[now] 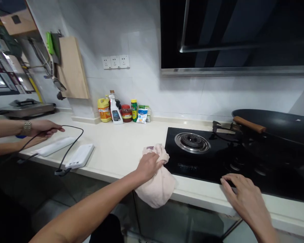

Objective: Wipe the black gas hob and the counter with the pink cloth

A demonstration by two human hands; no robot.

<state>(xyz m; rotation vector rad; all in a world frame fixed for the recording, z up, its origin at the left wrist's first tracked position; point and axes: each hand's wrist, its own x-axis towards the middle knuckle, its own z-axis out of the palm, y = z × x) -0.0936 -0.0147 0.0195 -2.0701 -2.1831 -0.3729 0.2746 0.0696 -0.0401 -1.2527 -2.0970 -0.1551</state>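
1. Left hand: clamped on soft pale pink fabric cloth; cloth bunched at front edge of cream-white smooth tabletop, lower part hanging over.
2. Right hand: well apart from left, no object in grasp, fingers loosely curled, at front edge of black glass-topped stove; contact impossible to tell.
3. On stove: round metal-ringed burner near cloth; large dark wok with brown wooden handle, farther right.
4. Along wall: white plastic spray bottle, between yellow plastic jug and red-lidded jar.
5. Far left: another person's hands, with thin black cable.
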